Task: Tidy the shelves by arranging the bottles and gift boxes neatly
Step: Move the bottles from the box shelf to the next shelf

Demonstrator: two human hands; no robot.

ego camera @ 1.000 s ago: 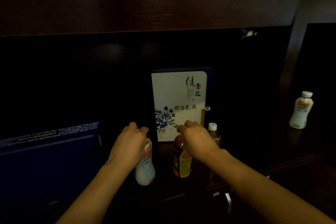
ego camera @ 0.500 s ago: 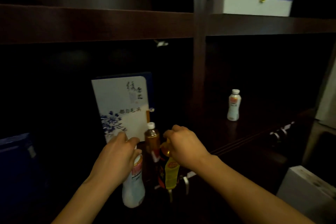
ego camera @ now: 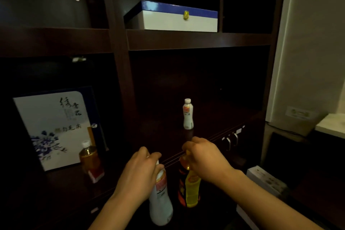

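Observation:
My left hand [ego camera: 139, 172] grips the neck of a white milk-drink bottle [ego camera: 161, 205], held in the air in front of the dark shelf unit. My right hand [ego camera: 204, 157] grips the top of a yellow-and-red labelled tea bottle [ego camera: 189, 188] beside it. An amber tea bottle with a white cap [ego camera: 90, 162] stands on the lower left shelf in front of an upright white gift box with blue flowers [ego camera: 50, 129]. A second white bottle [ego camera: 187, 114] stands alone on the right shelf. A blue-lidded white gift box [ego camera: 175, 19] lies on the upper shelf.
A dark vertical post [ego camera: 121, 80] separates the left and right shelf bays. Metal drawer handles [ego camera: 231, 139] sit below the right shelf edge. A white box [ego camera: 265, 181] lies low on the right, near a pale wall [ego camera: 313, 43].
The view has swung right and up. Both hands have carried their bottles away from the amber bottle and the flowered box, towards the right bay.

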